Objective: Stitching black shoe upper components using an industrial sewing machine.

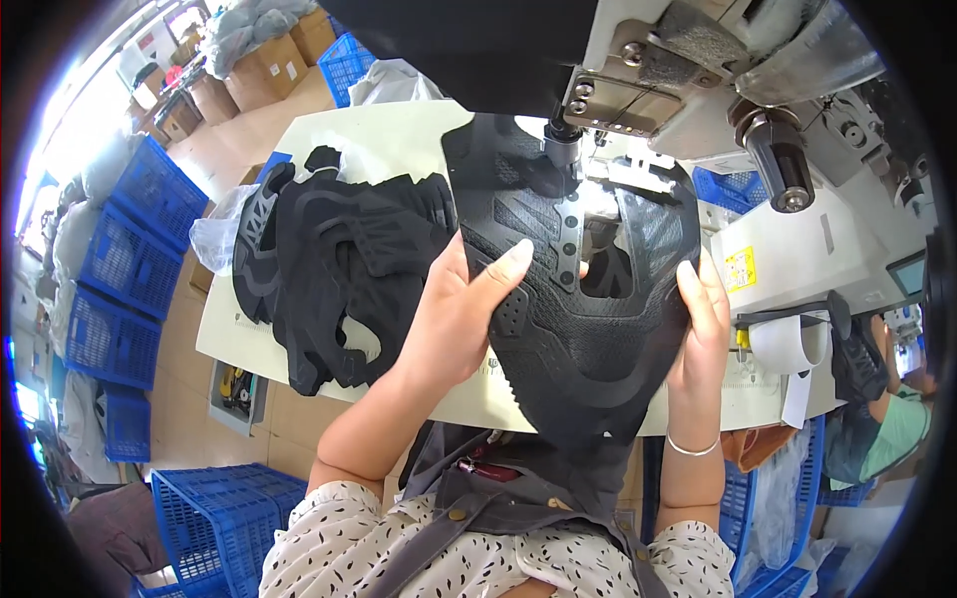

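Note:
Between my two hands is a black shoe upper (598, 349), spread with its toe end toward me and its far end under the head of a sewing machine (561, 145). My left hand (464, 304) grips its left edge, thumb on top and the other fingers hidden beneath. At its right edge my right hand (704, 314) pinches the material, fingertips showing on top. A row of round holes runs beside the long opening in the upper. Left of my left hand, a pile of black shoe uppers (344, 249) lies on the pale table (449, 399).
Blue crates (125, 274) are stacked at the left, and another blue crate (234, 518) stands near my left side. An open drawer (237, 394) with small tools hangs below the table's left edge. A white roll-shaped part (788, 344) sits at the right. Another person (892, 439) is at far right.

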`<state>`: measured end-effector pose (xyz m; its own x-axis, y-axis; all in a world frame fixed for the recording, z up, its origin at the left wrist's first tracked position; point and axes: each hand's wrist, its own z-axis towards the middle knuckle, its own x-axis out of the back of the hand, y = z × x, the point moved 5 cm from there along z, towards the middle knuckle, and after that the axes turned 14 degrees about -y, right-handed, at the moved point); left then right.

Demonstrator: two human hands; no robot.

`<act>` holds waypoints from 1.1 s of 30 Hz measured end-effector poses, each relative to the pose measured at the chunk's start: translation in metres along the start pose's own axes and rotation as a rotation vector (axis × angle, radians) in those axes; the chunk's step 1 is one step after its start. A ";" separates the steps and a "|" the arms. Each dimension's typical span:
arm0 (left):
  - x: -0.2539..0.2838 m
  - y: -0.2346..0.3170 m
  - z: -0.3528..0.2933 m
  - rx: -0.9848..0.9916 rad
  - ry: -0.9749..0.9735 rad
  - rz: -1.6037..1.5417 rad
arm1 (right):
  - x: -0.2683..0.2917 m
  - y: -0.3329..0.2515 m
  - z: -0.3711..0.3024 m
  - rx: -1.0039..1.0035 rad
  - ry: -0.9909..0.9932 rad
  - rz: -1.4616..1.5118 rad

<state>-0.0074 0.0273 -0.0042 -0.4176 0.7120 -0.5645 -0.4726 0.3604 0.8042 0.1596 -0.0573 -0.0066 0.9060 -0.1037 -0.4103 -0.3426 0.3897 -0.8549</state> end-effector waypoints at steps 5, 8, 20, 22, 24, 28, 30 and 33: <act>-0.001 0.002 -0.001 -0.162 0.045 0.352 | -0.006 -0.003 -0.017 0.076 -0.002 -0.194; 0.000 0.001 -0.001 -0.162 0.090 0.378 | -0.008 -0.004 -0.020 0.071 0.020 -0.191; -0.002 0.002 0.000 -0.200 0.107 0.473 | -0.007 -0.007 -0.032 0.121 -0.004 -0.278; -0.002 0.001 0.001 -0.203 0.113 0.474 | -0.005 -0.006 -0.033 0.126 -0.006 -0.333; 0.000 0.000 0.002 -0.203 0.123 0.479 | -0.003 -0.004 -0.031 0.126 -0.008 -0.312; 0.006 0.007 0.009 -0.216 0.142 0.571 | -0.008 -0.004 -0.023 0.114 -0.023 -0.284; 0.007 0.008 0.019 -0.247 0.128 0.535 | -0.004 -0.002 -0.016 0.123 -0.022 -0.272; 0.009 0.014 0.028 -0.180 0.127 0.522 | -0.004 -0.002 -0.005 0.096 -0.020 -0.257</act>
<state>0.0041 0.0551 0.0069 -0.7162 0.6861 -0.1278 -0.2988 -0.1360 0.9446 0.1554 -0.0624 -0.0051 0.9652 -0.1927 -0.1765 -0.0763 0.4381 -0.8957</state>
